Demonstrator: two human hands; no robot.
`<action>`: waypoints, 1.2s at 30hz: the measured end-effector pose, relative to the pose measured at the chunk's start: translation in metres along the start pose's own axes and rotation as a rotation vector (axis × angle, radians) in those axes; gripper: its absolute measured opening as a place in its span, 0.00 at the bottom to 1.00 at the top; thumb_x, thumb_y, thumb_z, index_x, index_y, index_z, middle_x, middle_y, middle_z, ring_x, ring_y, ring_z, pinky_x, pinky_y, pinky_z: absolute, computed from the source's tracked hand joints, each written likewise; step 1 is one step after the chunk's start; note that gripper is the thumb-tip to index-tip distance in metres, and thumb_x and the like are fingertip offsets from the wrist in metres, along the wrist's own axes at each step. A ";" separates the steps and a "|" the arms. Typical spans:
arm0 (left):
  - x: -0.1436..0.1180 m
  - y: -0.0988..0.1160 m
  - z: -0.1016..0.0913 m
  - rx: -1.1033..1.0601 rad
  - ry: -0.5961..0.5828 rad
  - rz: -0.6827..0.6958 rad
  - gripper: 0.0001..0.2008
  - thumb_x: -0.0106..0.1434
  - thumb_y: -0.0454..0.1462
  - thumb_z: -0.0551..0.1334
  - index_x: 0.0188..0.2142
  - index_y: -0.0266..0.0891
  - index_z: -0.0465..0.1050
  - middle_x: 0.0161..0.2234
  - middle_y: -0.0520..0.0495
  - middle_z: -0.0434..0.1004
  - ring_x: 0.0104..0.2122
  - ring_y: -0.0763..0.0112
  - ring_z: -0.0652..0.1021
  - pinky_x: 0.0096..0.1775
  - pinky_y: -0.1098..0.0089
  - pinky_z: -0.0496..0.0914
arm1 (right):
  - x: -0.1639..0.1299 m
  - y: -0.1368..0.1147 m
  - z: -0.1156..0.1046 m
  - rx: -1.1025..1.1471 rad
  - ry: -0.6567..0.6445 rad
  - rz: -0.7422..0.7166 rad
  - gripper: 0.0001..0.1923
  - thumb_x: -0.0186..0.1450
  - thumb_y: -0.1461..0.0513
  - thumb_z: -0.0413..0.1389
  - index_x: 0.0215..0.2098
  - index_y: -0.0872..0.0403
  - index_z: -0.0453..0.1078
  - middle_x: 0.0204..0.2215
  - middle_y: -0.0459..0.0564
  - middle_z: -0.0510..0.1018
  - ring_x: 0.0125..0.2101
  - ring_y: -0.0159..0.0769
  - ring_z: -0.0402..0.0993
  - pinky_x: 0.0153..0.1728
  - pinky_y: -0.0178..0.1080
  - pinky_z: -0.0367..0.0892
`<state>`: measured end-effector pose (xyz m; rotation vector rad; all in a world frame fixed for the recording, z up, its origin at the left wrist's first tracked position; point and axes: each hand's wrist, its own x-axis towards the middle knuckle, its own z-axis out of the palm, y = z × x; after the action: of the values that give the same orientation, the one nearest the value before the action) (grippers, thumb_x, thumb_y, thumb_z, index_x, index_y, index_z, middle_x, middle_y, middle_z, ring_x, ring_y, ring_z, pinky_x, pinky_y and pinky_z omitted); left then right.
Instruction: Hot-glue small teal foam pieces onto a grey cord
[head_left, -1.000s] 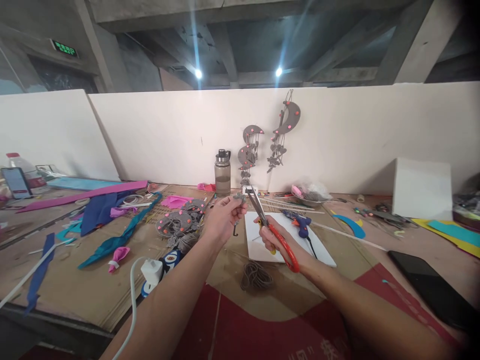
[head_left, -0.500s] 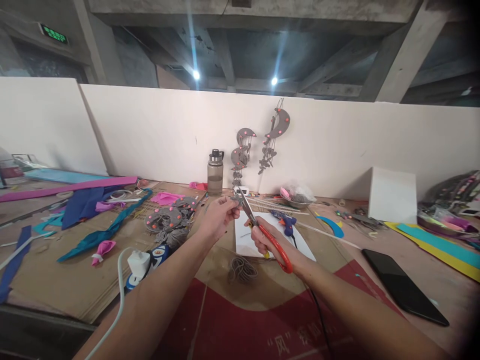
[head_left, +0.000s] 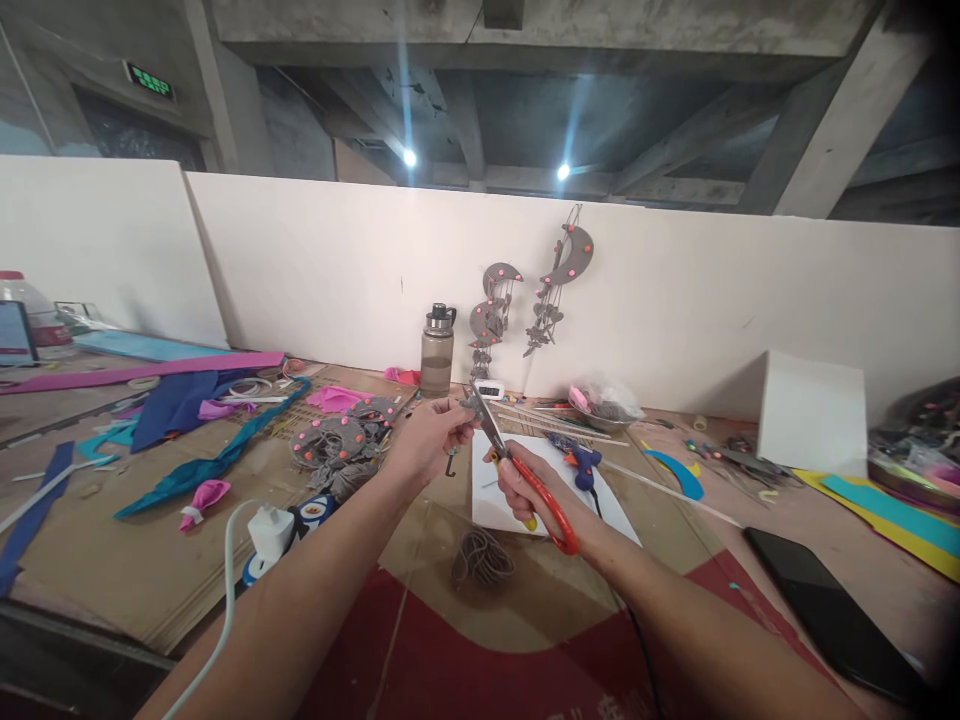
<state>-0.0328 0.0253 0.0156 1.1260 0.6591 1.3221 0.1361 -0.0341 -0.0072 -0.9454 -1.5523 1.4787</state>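
Note:
My right hand (head_left: 523, 484) is wrapped round a pair of scissors (head_left: 541, 490) with orange-red handles, blades pointing up and away. A small grey piece (head_left: 469, 404), which looks like felt, is pinched in the fingertips of my left hand (head_left: 433, 436). The scissor blades meet this piece; whether they are cutting into it I cannot tell. Below my hands a coil of grey cord (head_left: 484, 558) lies on the cardboard (head_left: 420, 600). Behind my right hand, a blue glue gun (head_left: 584, 466) rests on a white sheet (head_left: 607, 508).
Left of my hands lie grey felt shapes with pink dots (head_left: 330, 442) and a white charger plug (head_left: 270, 532). A water bottle (head_left: 437, 360) stands at the back by the white board (head_left: 322, 270). Grey moon hangings (head_left: 574, 255) hang there. A black phone (head_left: 829, 610) lies right.
The view has turned slightly left. My hands stay close together, with the scissor blades still at the small grey piece. A dark thin strand now shows below my left hand.

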 end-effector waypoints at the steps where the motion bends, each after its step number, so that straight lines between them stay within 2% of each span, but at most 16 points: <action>1: 0.000 0.001 0.000 0.004 0.002 -0.001 0.12 0.46 0.36 0.69 0.18 0.35 0.65 0.22 0.48 0.73 0.19 0.79 0.69 0.24 0.75 0.62 | 0.001 0.000 -0.001 -0.003 -0.003 0.001 0.22 0.59 0.43 0.55 0.35 0.50 0.56 0.20 0.36 0.51 0.17 0.21 0.43 0.16 0.28 0.42; 14: 0.001 0.001 -0.001 0.029 0.021 -0.009 0.13 0.46 0.36 0.69 0.17 0.36 0.64 0.19 0.49 0.71 0.18 0.79 0.68 0.24 0.74 0.63 | 0.006 0.004 -0.002 -0.018 -0.009 0.003 0.23 0.59 0.42 0.54 0.33 0.50 0.54 0.19 0.36 0.49 0.17 0.22 0.41 0.17 0.30 0.41; 19: 0.002 -0.003 0.000 0.034 0.016 -0.021 0.13 0.46 0.36 0.68 0.18 0.36 0.64 0.21 0.48 0.72 0.19 0.79 0.69 0.24 0.74 0.63 | 0.005 0.008 -0.003 -0.036 0.000 0.000 0.22 0.60 0.43 0.54 0.34 0.50 0.56 0.21 0.37 0.51 0.17 0.22 0.44 0.17 0.30 0.42; 27: 0.003 -0.008 -0.002 0.043 0.008 -0.008 0.11 0.47 0.35 0.67 0.18 0.35 0.66 0.21 0.49 0.72 0.19 0.79 0.68 0.24 0.74 0.63 | 0.006 0.013 -0.006 -0.051 0.001 -0.012 0.20 0.61 0.43 0.53 0.37 0.50 0.59 0.20 0.37 0.49 0.17 0.22 0.42 0.16 0.29 0.42; 36: 0.003 -0.010 -0.001 0.015 0.018 -0.041 0.11 0.47 0.35 0.68 0.18 0.35 0.65 0.21 0.48 0.73 0.19 0.79 0.69 0.24 0.74 0.63 | 0.008 0.019 -0.006 -0.048 0.032 0.010 0.20 0.61 0.44 0.54 0.38 0.49 0.59 0.19 0.35 0.49 0.15 0.20 0.42 0.14 0.27 0.41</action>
<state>-0.0295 0.0294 0.0070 1.1083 0.7024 1.2956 0.1382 -0.0234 -0.0260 -1.0013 -1.5686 1.4318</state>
